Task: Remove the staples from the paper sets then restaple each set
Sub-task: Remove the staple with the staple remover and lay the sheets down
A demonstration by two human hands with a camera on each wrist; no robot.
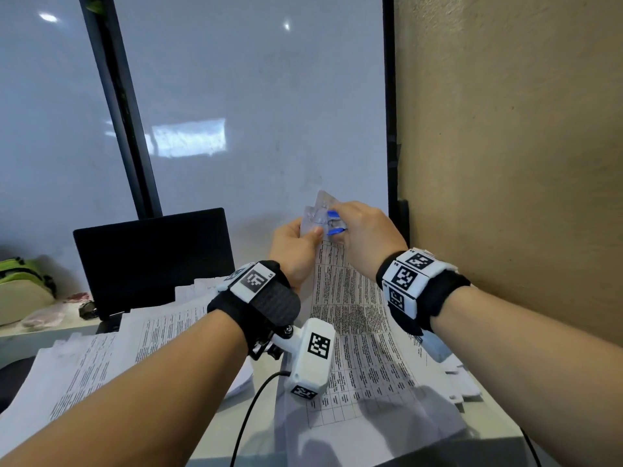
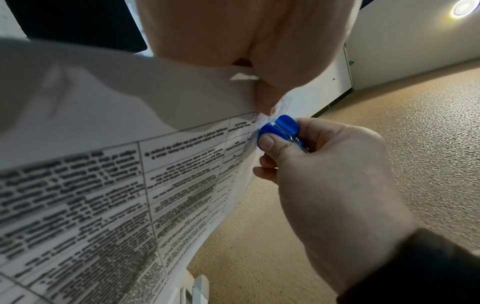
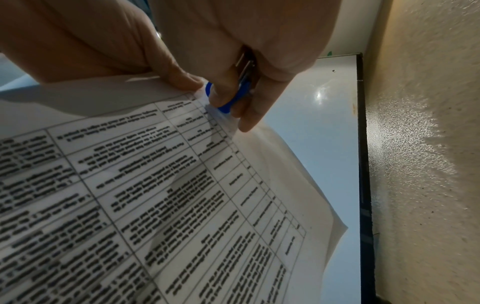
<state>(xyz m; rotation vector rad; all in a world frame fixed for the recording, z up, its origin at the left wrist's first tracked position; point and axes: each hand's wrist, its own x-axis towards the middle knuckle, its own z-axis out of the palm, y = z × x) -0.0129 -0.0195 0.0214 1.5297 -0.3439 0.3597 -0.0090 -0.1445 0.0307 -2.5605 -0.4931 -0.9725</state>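
A printed paper set (image 1: 350, 318) with a table of text is lifted off the desk by its far corner. My left hand (image 1: 296, 244) pinches that corner between thumb and fingers; the same hand (image 2: 262, 90) shows in the left wrist view. My right hand (image 1: 364, 230) squeezes a blue staple remover (image 1: 335, 224) whose tip sits at the held corner. The left wrist view shows the remover (image 2: 280, 129) with its blue grips pressed together against the paper (image 2: 130, 185). In the right wrist view the remover (image 3: 228, 100) meets the sheet (image 3: 182, 185). The staple itself is hidden.
More printed sheets (image 1: 101, 358) lie spread over the desk on the left. A dark laptop (image 1: 151, 257) stands behind them, with a green bag (image 1: 23, 284) at the far left. A textured wall (image 1: 505, 163) is close on the right, a whiteboard (image 1: 253, 129) ahead.
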